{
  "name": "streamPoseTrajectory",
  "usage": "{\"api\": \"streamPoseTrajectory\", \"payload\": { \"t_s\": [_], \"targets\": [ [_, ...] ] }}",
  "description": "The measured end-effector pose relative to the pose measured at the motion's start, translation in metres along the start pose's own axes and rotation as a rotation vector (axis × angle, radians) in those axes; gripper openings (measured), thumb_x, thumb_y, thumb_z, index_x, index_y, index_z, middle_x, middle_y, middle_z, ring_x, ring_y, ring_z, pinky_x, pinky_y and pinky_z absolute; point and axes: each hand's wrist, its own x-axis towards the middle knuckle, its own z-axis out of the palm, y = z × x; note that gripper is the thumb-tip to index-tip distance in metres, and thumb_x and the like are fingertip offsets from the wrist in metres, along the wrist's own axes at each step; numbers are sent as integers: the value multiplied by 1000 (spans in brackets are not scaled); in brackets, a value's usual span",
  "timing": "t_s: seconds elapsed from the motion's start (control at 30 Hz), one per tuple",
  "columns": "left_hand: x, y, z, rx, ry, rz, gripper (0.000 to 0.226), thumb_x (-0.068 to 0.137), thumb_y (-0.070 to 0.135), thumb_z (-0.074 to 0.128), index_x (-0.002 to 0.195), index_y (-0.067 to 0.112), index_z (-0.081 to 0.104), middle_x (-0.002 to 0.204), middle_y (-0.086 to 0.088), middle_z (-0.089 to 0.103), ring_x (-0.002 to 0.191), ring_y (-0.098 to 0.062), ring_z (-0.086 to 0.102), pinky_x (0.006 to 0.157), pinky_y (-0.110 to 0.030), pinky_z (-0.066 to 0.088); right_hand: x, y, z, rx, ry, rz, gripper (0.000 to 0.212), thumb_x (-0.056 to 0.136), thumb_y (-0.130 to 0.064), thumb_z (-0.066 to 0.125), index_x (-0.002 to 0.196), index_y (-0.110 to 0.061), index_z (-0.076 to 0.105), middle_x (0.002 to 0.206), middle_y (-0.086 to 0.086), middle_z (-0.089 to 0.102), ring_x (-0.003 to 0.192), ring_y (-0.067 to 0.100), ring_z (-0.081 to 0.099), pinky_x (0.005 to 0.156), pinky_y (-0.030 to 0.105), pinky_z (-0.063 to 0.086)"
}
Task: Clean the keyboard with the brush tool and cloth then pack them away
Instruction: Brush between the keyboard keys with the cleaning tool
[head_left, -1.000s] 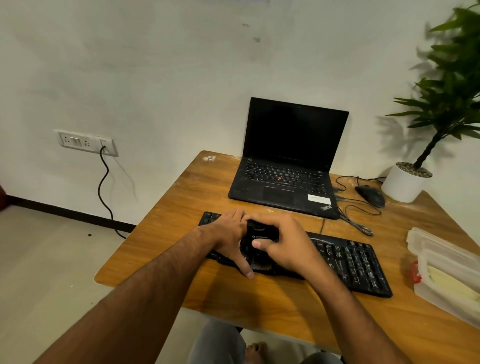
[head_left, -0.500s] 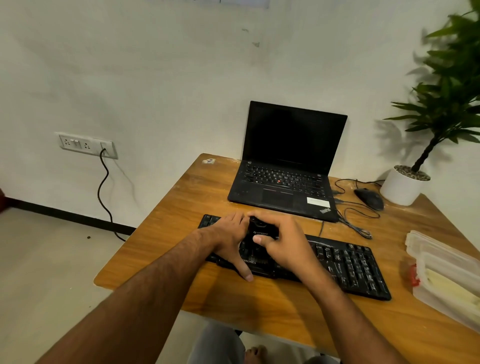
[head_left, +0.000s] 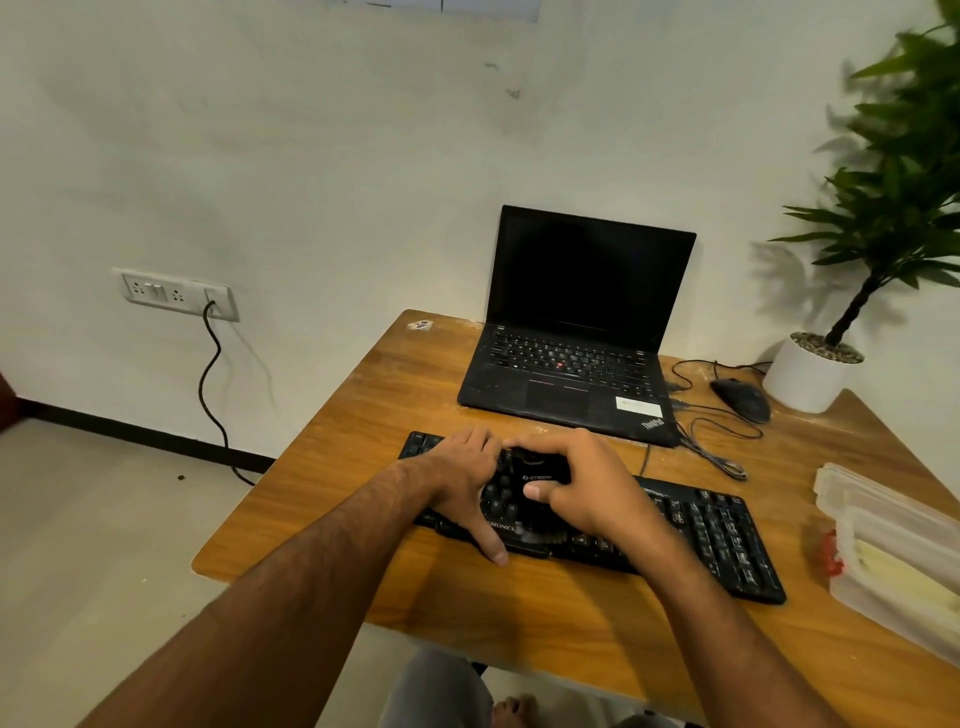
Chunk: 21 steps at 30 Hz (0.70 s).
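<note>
laptop (head_left: 571, 332) — "ThinkPad", keyboard (head_left: 717, 535) — perhaps "...RONICS"

Pale, scuffed wall (head_left: 311, 156) behind; white socket plate (head_left: 174, 293) on it, black cord (head_left: 210, 384) trailing down to grey floor (head_left: 93, 545). Dark skirting (head_left: 145, 441) along the base. Wooden desk (head_left: 519, 613) against the wall, rounded corners. Potted plant (head_left: 883, 208) at right, casting soft shadow. Warm, dim light.
</note>
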Motion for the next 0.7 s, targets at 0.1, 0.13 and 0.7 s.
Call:
{"api": "streamPoseTrajectory", "payload": {
  "t_s": [0.1, 0.13, 0.7],
  "targets": [
    [1, 0, -1, -22, 14, -4, 133, 56, 77, 88, 155, 13, 27, 146, -6, 36, 133, -23, 36, 121, -42, 33, 2, 10, -16, -32, -60, 69, 57, 85, -20, 79, 133, -43, 61, 135, -12, 63, 126, 11, 55, 104, 33, 47],
    [1, -1, -1, -20, 12, -1, 134, 55, 77, 88, 155, 12, 26, 147, -6, 35, 133, -23, 36, 121, -42, 33, 2, 13, -19, -3, -46, 78, 56, 84, -20, 80, 132, -43, 62, 132, -10, 64, 123, 12, 57, 102, 34, 49],
    [15, 13, 8, -2, 91, 82, 129, 50, 86, 83, 146, 13, 35, 135, 0, 38, 123, -20, 38, 118, -43, 36, 18, 35, -9, 148, 199, 82, 32, 79, -17, 84, 104, -29, 67, 94, -15, 68, 96, 7, 62, 79, 22, 46]
  ]
}}
